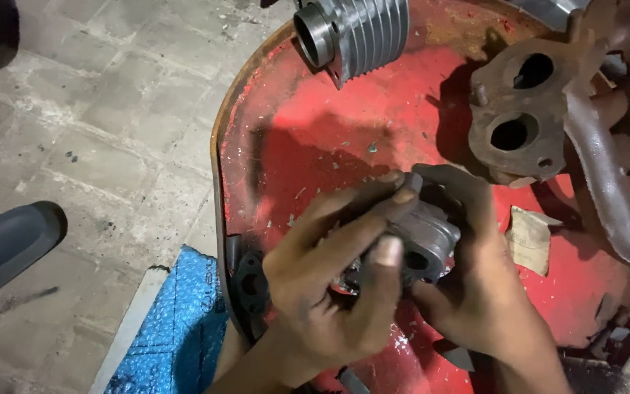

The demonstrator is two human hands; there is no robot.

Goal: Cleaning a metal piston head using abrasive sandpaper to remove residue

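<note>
Both hands grip one small grey metal engine part (428,237) with round holes, held just above a red drum top (315,138). My left hand (329,273) wraps it from the left, with fingers and thumb laid over its top and front. From the right, my right hand (475,284) cups it, fingers curled over its far side. Both hands are dark with grease. Most of the part is hidden by the fingers.
A finned grey cylinder (355,33) lies at the drum's far edge. A rusty exhaust manifold (523,120) with two round ports and a bent pipe (607,182) sits at the right. A paper scrap (530,237), blue bubble wrap (180,328) and a dark shoe (9,244) lie nearby.
</note>
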